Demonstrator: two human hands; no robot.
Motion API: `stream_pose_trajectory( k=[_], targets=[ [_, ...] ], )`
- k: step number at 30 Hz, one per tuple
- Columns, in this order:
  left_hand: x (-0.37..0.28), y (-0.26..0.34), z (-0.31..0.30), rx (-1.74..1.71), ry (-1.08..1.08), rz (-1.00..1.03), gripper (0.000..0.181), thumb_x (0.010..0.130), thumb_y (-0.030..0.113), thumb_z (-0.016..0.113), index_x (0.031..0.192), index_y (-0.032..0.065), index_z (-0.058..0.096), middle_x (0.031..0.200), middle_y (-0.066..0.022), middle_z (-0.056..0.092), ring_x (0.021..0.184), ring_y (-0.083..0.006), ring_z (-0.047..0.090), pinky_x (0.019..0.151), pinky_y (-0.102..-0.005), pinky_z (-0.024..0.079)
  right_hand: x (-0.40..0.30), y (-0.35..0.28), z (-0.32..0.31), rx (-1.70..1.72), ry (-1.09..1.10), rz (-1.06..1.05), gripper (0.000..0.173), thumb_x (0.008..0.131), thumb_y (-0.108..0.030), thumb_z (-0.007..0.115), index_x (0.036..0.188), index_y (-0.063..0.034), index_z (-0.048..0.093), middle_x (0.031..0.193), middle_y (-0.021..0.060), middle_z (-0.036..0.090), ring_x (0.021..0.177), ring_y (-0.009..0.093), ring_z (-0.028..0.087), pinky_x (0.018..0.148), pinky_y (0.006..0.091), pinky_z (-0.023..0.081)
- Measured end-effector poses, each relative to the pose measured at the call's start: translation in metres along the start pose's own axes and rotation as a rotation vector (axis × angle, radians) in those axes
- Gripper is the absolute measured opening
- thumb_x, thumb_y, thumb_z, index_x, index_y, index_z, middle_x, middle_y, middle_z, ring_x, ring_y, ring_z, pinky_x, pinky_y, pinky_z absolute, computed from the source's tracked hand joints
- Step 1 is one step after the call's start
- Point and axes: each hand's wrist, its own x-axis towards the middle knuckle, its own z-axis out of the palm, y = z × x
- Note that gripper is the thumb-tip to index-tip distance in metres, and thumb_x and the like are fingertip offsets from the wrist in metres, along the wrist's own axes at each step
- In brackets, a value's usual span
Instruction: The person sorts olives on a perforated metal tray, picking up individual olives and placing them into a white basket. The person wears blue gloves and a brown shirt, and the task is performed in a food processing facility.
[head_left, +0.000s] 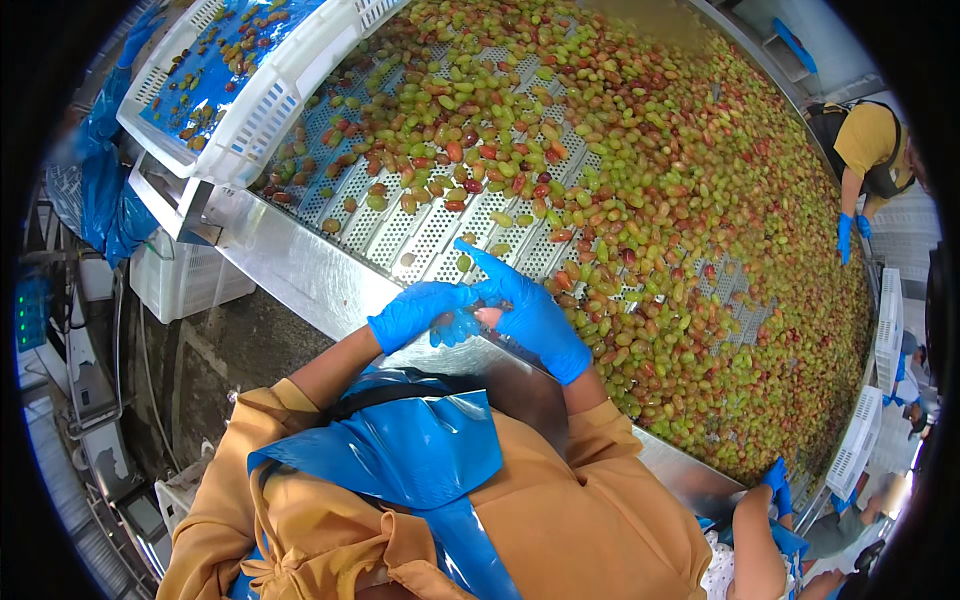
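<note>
My left hand and my right hand, both in blue gloves, meet over the steel rim of a conveyor. The left fingers touch or nearly touch the right hand near its thumb. My right index finger points forward over the belt. A pinkish patch, either bare skin or a grape, shows between the hands. Crumpled, translucent blue material hangs below them; I cannot tell whether it is part of a glove. Beyond the hands, green and red grapes lie on the perforated belt.
A white crate with a blue lining and some grapes stands at the upper left. Another white crate is below it. A co-worker's gloved hand is at the lower right; another person stands across the conveyor. White crates line the right side.
</note>
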Motion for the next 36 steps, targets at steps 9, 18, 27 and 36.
stream_pose_trajectory(
  k=[9,18,27,36],
  targets=[
    [0.007,-0.021,-0.047,-0.747,0.003,0.212,0.027,0.089,0.029,0.052,0.091,0.0032,0.059,0.083,-0.0126,0.065,0.067,-0.019,0.063,0.055,-0.0269,0.053,0.025,0.023,0.007,0.044,0.077,0.047,0.064,0.074,-0.004,0.062,0.134,-0.0114,0.041,0.121,0.0097,0.056,0.1,0.019,0.059,0.087,0.0293,0.046],
    [-0.015,0.141,-0.101,-0.624,-0.028,0.786,0.024,0.089,0.016,0.052,0.107,0.0002,0.051,0.124,-0.022,0.049,0.102,-0.0268,0.057,0.088,-0.0366,0.051,0.042,0.032,-0.035,-0.415,0.386,-0.022,0.04,0.082,-0.009,0.058,0.121,-0.0172,0.056,0.113,0.0114,0.059,0.095,0.022,0.059,0.082,0.0333,0.048],
    [-0.034,0.119,-0.164,-1.103,-0.161,0.714,0.035,0.093,0.009,0.043,0.124,-0.0068,0.043,0.12,-0.0217,0.053,0.104,-0.0279,0.059,0.087,-0.0347,0.053,0.092,0.031,-0.014,-0.455,0.376,-0.062,0.035,0.083,-0.012,0.054,0.118,-0.0141,0.058,0.108,0.0128,0.061,0.099,0.026,0.059,0.085,0.0341,0.046],
    [-0.045,0.035,-0.168,-0.562,0.33,0.314,0.036,0.093,0.027,0.047,0.117,0.0003,0.054,0.087,-0.0027,0.064,0.068,-0.0075,0.058,0.054,-0.0177,0.046,0.166,0.018,-0.008,-0.748,0.37,-0.188,0.037,0.08,-0.013,0.056,0.117,-0.0165,0.059,0.106,0.0129,0.06,0.094,0.03,0.058,0.08,0.0382,0.047]
  ],
)
